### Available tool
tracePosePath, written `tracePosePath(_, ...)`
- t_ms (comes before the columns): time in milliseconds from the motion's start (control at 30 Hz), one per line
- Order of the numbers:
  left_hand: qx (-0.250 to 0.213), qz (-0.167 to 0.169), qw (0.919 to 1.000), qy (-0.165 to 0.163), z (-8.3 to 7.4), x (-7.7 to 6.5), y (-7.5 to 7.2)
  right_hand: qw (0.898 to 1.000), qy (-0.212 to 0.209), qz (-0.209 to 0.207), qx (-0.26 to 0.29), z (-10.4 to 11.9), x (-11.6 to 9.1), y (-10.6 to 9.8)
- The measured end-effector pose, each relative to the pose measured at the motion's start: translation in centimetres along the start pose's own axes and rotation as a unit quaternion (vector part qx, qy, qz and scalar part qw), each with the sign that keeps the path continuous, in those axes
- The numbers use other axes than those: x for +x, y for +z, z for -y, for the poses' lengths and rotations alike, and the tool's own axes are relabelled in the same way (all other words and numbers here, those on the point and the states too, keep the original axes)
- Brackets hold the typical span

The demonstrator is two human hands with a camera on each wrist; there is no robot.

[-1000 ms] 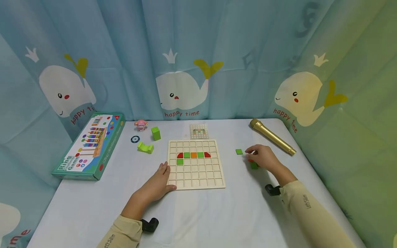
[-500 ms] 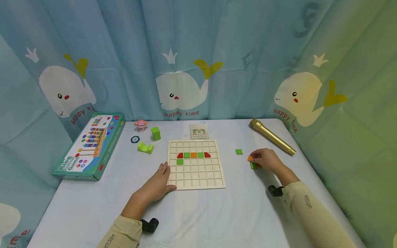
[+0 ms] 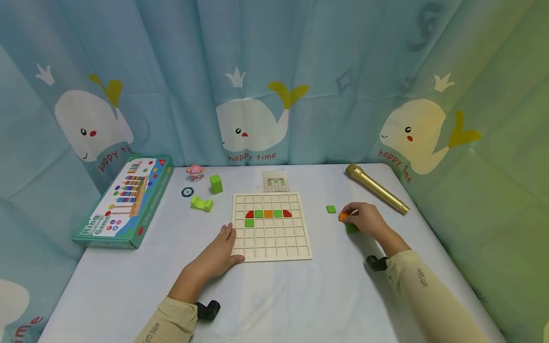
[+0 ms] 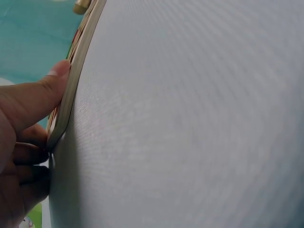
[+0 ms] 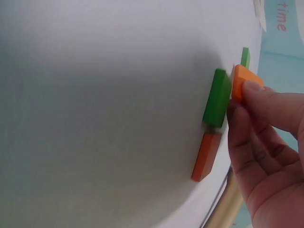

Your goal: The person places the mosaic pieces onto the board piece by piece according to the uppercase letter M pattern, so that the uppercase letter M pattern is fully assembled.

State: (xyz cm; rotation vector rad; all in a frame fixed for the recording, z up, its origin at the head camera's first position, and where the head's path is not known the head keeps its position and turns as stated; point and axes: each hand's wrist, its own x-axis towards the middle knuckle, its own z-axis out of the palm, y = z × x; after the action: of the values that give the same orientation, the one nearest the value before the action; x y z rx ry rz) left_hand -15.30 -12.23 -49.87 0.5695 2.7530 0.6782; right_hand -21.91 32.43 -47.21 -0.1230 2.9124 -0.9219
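Note:
In the head view my right hand [image 3: 368,223] pinches a small orange tile [image 3: 342,217] between thumb and fingers. The right wrist view shows this orange tile [image 5: 240,84] at the fingertips, just beyond a green tile [image 5: 218,97] and a reddish-orange tile [image 5: 207,156] on the table. Another green tile [image 3: 331,209] lies to the left of that hand. A wooden grid board [image 3: 274,242] bears a row of red, green and orange tiles, with one green tile below its left end. At the board's near left corner rests my left hand [image 3: 216,252], thumb along the front edge.
Behind the board lies a pattern card [image 3: 276,182]. A gold microphone [image 3: 377,189] is at the right. On the left are a game box [image 3: 124,202], pink figurine [image 3: 195,172], round chip [image 3: 187,192], green block [image 3: 216,184] and curved green block [image 3: 201,204].
The orange tile has come into view in my right hand's fingers, and that hand has shifted slightly left over the last half second. My left hand stays at the board's corner.

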Motion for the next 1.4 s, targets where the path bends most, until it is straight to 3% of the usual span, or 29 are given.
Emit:
tracePosePath(400,0.004,0.002,1.0,-0.004,0.1,0.1,0.1,0.999,-0.026,-0.028,0.028,2.7,1.2,1.8)
tracePosePath(900,-0.004,-0.001,1.0,0.0,-0.1,0.0,0.0,0.996,-0.045,0.014,0.078,7.0,2.7,5.0)
tracePosePath(1400,0.0,-0.001,1.0,0.0,0.0,0.0,0.1,0.993,-0.09,0.042,0.061,10.7,3.7,8.0)
